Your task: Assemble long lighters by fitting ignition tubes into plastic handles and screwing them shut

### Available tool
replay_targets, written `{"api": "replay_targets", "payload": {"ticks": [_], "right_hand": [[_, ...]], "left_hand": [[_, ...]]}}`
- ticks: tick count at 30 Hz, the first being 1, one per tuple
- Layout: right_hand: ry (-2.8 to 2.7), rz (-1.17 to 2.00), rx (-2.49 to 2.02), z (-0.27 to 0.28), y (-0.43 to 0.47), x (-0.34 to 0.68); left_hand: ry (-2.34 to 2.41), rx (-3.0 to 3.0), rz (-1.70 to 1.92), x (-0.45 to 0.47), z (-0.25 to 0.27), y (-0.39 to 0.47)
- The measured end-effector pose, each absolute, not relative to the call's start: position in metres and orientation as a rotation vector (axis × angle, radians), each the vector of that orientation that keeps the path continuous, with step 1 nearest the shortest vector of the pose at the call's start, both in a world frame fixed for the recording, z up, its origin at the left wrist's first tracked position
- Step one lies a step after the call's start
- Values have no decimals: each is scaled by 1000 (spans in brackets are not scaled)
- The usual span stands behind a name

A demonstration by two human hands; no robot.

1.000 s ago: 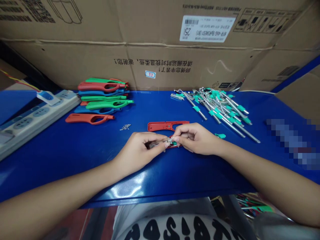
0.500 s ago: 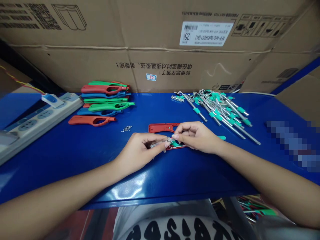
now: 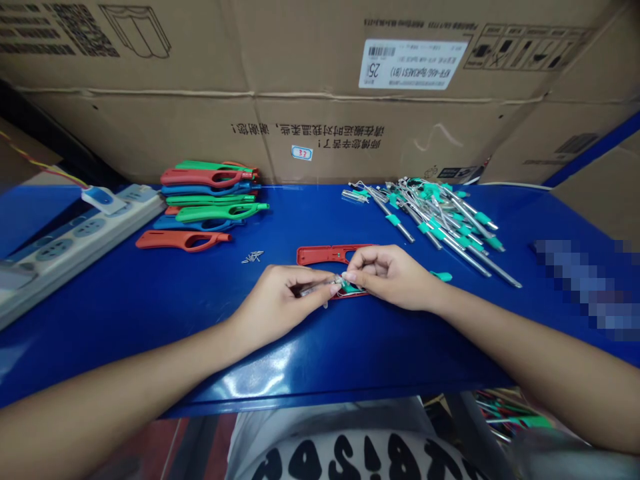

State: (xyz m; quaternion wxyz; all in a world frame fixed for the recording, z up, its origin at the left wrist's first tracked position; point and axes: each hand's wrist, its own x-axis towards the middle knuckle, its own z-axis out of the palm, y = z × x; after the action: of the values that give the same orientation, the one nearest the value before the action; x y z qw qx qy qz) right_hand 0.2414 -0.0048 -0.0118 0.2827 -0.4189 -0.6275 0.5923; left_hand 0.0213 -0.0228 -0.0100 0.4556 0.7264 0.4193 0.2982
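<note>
My left hand is closed around a small clear lighter fuel tank, its thumb and fingers near the tank's right end. At that end, my right hand pinches thumb and forefinger together; whatever lies between the tips is too small to make out. Under both hands rests a red lighter handle half, holding a green part and thin white wires. Just behind lies a second red handle half, inner side up, partly covered by my right hand. A green tip shows beyond my right wrist.
Coloured lighter handles are stacked at the back left, beside a white power strip. Small screws lie left of the handle halves. Metal lighter rods with green parts are heaped back right. A cardboard box walls off the rear.
Both hands stay almost in place over the red handle half. My right fingertips have shifted very slightly at the tank's end, and the view has moved a little.
</note>
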Motion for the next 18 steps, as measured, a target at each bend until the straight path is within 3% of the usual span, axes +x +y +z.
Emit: {"api": "replay_targets", "payload": {"ticks": [18], "right_hand": [[-1638, 1680, -1099, -6, -1, 242]], "left_hand": [[1088, 1799, 789, 18, -13, -21]]}}
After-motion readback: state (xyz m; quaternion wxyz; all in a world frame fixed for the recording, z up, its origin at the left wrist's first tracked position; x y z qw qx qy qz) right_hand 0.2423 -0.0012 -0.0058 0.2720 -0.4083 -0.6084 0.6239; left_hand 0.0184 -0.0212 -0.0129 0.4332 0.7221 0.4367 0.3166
